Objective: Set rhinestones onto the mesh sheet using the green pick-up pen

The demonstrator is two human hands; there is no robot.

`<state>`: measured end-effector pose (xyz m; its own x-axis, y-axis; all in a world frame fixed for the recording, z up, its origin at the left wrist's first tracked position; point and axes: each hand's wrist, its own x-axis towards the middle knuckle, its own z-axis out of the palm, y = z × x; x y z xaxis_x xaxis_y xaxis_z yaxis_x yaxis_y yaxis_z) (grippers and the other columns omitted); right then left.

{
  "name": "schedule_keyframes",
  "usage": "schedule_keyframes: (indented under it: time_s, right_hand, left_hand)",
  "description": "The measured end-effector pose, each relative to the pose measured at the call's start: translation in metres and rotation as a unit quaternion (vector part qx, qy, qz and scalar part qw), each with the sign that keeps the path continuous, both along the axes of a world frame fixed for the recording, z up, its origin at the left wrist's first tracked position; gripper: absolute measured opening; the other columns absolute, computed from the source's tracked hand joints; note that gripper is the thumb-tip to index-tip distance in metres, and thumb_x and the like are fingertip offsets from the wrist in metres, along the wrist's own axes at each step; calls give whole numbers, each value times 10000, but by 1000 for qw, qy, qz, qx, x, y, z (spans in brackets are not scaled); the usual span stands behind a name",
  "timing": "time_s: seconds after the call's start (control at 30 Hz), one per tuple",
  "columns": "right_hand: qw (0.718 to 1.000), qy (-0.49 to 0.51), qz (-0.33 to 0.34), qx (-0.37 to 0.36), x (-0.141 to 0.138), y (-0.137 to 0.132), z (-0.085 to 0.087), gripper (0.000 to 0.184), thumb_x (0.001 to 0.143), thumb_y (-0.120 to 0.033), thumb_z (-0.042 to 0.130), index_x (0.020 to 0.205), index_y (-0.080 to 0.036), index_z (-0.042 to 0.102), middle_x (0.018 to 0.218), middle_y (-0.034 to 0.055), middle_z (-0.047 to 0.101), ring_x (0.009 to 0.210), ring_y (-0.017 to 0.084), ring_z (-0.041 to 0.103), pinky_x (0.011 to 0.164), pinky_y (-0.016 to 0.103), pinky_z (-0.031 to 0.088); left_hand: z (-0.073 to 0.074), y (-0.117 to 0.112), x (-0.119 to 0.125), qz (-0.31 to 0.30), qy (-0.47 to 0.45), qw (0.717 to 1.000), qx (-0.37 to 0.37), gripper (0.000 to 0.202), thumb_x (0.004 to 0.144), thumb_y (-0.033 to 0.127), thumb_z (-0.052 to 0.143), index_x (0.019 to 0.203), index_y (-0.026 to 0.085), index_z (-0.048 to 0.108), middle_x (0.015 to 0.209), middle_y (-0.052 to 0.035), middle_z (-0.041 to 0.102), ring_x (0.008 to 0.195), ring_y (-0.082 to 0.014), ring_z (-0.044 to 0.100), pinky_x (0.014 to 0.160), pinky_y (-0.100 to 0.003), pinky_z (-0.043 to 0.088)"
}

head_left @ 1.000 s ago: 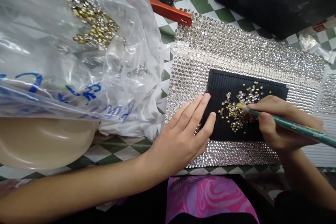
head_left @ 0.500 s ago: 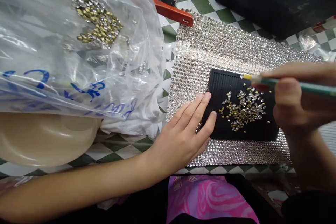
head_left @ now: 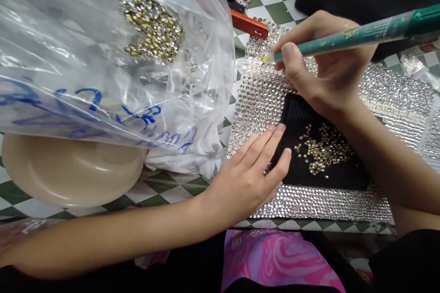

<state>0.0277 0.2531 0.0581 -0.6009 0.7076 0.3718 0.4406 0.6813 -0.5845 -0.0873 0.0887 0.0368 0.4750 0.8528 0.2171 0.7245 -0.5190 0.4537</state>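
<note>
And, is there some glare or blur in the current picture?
Head view: glare streaks the plastic bag, and a highlight lies on the beige bowl; head view again: the studded sheet looks washed out near the pencil tip, and the loose stones look slightly soft.

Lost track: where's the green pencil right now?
Head view, upper right: the green pencil is in the right hand, yellow tip over the rhinestone sheet near the orange handle.
</note>
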Motion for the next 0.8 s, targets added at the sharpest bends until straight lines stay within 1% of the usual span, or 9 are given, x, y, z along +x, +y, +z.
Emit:
schedule_keyframes:
  time_s: [0.13, 0.27, 0.37, 0.47, 0.53, 0.63, 0.7, 0.73, 0.8]
  right_hand:
    - [999, -49, 11, -12, 3, 2, 2, 171, 867, -304, 420, 821, -246, 573, 808, -7, 629, 701, 101, 594, 649, 255, 507]
    - [997, -67, 38, -10, 3, 3, 2, 186, 876, -312, 397, 848, -246, 569, 799, -1, 624, 725, 112, 596, 663, 271, 504]
    - [999, -43, 20, 3, 4, 0, 6, 178, 871, -301, 408, 841, -247, 575, 811, -3, 627, 703, 113, 596, 642, 273, 506]
    - [998, -28, -11, 53, 13, -7, 19, 155, 850, -266, 447, 822, -226, 593, 783, -15, 630, 675, 103, 589, 627, 264, 498]
    - [994, -61, -32, 84, 25, -16, 29, 125, 820, -228, 487, 816, -209, 610, 783, -31, 637, 669, 89, 581, 647, 246, 493]
    - [990, -105, -56, 68, 49, -38, 37, 129, 755, -176, 550, 836, -223, 639, 778, -35, 657, 628, 91, 572, 612, 255, 482]
    - [991, -41, -107, 66, 65, -57, 34, 163, 718, -152, 576, 825, -246, 656, 705, -30, 648, 580, 107, 562, 529, 284, 439]
    - [992, -19, -115, 55, 72, -67, 32, 198, 709, -142, 574, 841, -261, 660, 683, -32, 639, 568, 114, 567, 491, 289, 421]
    - [993, -22, -115, 30, 84, -83, 25, 308, 688, -104, 565, 919, -286, 655, 681, -31, 625, 585, 125, 576, 477, 296, 423]
  left_hand:
    - [0, 0, 0, 3, -3, 1000, 0, 416, 839, 261, 496, 1212, 81, 468, 1376, -224, 318, 1311, -304, 261, 1049, -408, 288]
    - [0, 0, 0, 0, 0, 1000, -5, 422, 841, 262, 492, 1222, 82, 458, 1382, -218, 312, 1315, -300, 252, 1047, -412, 290]
    - [0, 0, 0, 1, 2, 1000, -2, 417, 844, 259, 488, 1220, 83, 460, 1383, -218, 311, 1315, -299, 256, 1048, -412, 289]
    - [0, 0, 0, 0, 5, 1000, -3, 408, 848, 259, 481, 1215, 83, 468, 1386, -221, 302, 1317, -299, 250, 1051, -405, 280]
    - [0, 0, 0, 0, 8, 1000, -2, 406, 848, 263, 480, 1212, 83, 470, 1388, -220, 299, 1319, -298, 246, 1050, -404, 282]
    - [0, 0, 0, 0, 11, 1000, -1, 415, 846, 261, 481, 1218, 80, 464, 1389, -219, 298, 1316, -304, 250, 1042, -415, 289]
    - [0, 0, 0, -1, 11, 1000, -1, 420, 846, 255, 479, 1225, 76, 462, 1388, -222, 297, 1312, -308, 257, 1039, -418, 292]
    - [0, 1, 0, -2, 11, 1000, -1, 420, 846, 252, 476, 1227, 75, 462, 1388, -224, 296, 1311, -308, 260, 1039, -417, 291]
    - [0, 1, 1, -4, 9, 1000, -3, 422, 845, 248, 476, 1230, 74, 464, 1388, -224, 295, 1312, -305, 258, 1044, -413, 285]
